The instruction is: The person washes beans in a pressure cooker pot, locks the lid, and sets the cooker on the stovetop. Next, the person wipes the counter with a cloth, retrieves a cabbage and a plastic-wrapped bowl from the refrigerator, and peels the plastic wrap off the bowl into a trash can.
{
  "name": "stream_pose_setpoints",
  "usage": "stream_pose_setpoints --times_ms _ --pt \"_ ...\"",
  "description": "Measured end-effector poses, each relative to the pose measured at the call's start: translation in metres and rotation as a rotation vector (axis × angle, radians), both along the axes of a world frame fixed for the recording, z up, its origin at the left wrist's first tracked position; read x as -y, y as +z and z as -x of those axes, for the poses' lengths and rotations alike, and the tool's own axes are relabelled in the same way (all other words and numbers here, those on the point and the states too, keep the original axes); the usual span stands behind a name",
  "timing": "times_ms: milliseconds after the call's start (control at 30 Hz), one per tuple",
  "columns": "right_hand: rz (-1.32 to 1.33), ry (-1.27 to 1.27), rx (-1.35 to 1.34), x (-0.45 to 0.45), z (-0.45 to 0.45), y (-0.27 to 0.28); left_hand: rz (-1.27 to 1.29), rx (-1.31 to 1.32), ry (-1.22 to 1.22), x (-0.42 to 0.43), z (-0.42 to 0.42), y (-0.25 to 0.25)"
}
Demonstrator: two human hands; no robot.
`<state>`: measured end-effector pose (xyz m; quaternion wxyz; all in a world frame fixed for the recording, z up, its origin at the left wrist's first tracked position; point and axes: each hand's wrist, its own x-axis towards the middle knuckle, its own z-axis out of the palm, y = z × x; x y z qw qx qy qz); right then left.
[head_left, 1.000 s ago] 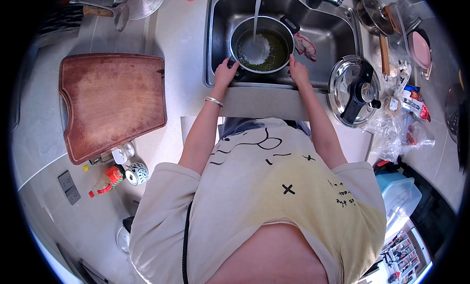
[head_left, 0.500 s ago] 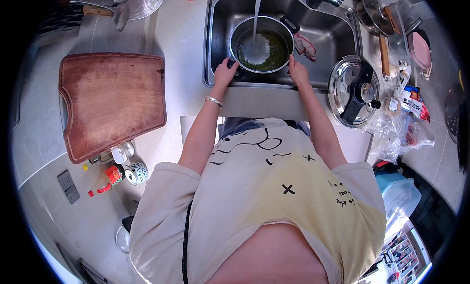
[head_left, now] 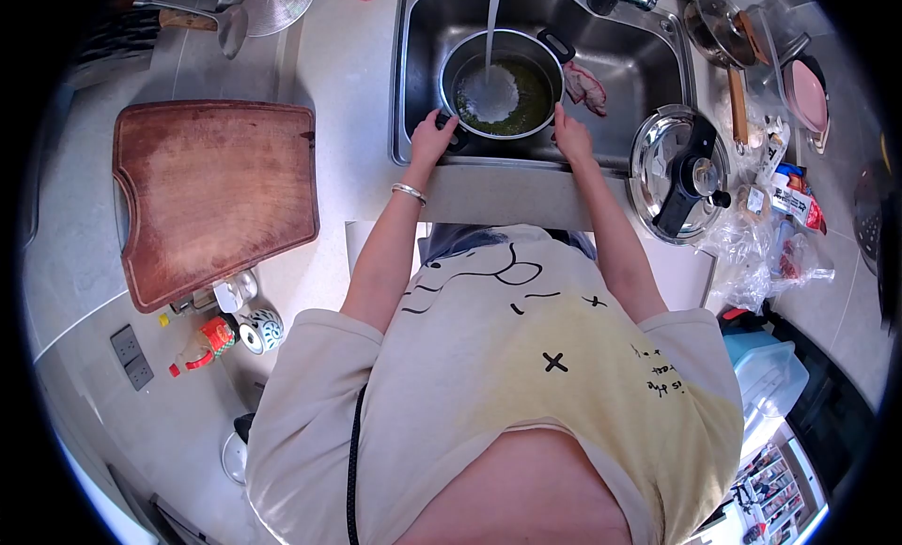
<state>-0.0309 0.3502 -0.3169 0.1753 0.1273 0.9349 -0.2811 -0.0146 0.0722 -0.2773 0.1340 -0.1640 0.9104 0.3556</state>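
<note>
A metal pot (head_left: pixel 544 68) with black handles stands in the sink, holding water (head_left: pixel 526 108) with green bits in it. A stream from the tap (head_left: pixel 491 28) runs into it and makes a white frothy patch. My left hand (head_left: pixel 433 137) is closed around the black handle at the pot's lower left. On the other side, my right hand (head_left: pixel 572 135) pinches the pot's rim at the lower right, thumb up. Beside the pot, a piece of raw meat (head_left: pixel 586 88) lies on the sink bottom.
The steel sink (head_left: pixel 648 75) has a pressure-cooker lid (head_left: pixel 648 160) at its right front corner. A wooden cutting board (head_left: pixel 221 197) lies at left. Plastic bags and packets (head_left: pixel 752 225), pans (head_left: pixel 719 33) and a pink dish (head_left: pixel 804 96) crowd the right counter. Bottles (head_left: pixel 211 343) stand lower left.
</note>
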Motion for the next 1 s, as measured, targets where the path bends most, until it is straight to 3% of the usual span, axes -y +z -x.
stream_pose_setpoints --times_ms 1000 --pt "-0.011 -0.004 -0.013 -0.0007 0.0005 -0.0057 0.011 -0.014 -0.01 0.0009 0.0002 -0.003"
